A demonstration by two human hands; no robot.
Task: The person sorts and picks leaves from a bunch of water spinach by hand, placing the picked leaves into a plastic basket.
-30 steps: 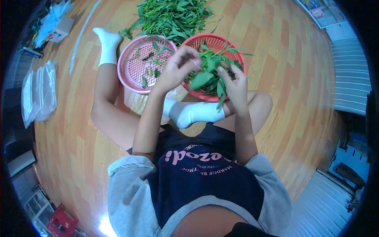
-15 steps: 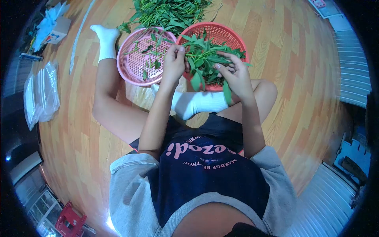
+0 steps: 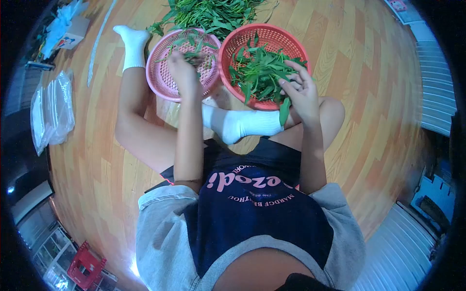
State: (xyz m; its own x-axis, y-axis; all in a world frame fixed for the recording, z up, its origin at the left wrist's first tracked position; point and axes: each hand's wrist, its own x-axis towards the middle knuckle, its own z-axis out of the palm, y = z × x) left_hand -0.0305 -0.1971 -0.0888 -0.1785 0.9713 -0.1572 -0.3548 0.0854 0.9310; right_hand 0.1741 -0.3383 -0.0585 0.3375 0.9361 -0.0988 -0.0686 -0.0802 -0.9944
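Note:
Blurred by motion, my left hand (image 3: 185, 75) is over the pink colander basket (image 3: 154, 80), which has scattered leaf and stem bits in it. Its fingers are too smeared to show what, if anything, they hold. At the right side of the red colander basket (image 3: 297, 43), the fingers of my right hand (image 3: 302, 89) are closed on leafy greens that look like water spinach (image 3: 285, 109), one long leaf hanging over the rim. More loose greens (image 3: 259, 72) lie inside the red basket.
A big heap of long-stemmed greens (image 3: 213, 17) lies on the wood floor behind both baskets. My bent legs and white socks (image 3: 247, 123) are close in front of them. Clear plastic bags (image 3: 53, 114) lie at left, and a red stool (image 3: 86, 264) stands at lower left.
My left hand has moved left from above the red basket to the pink one. My right hand stays by the red basket with greens in its fingers.

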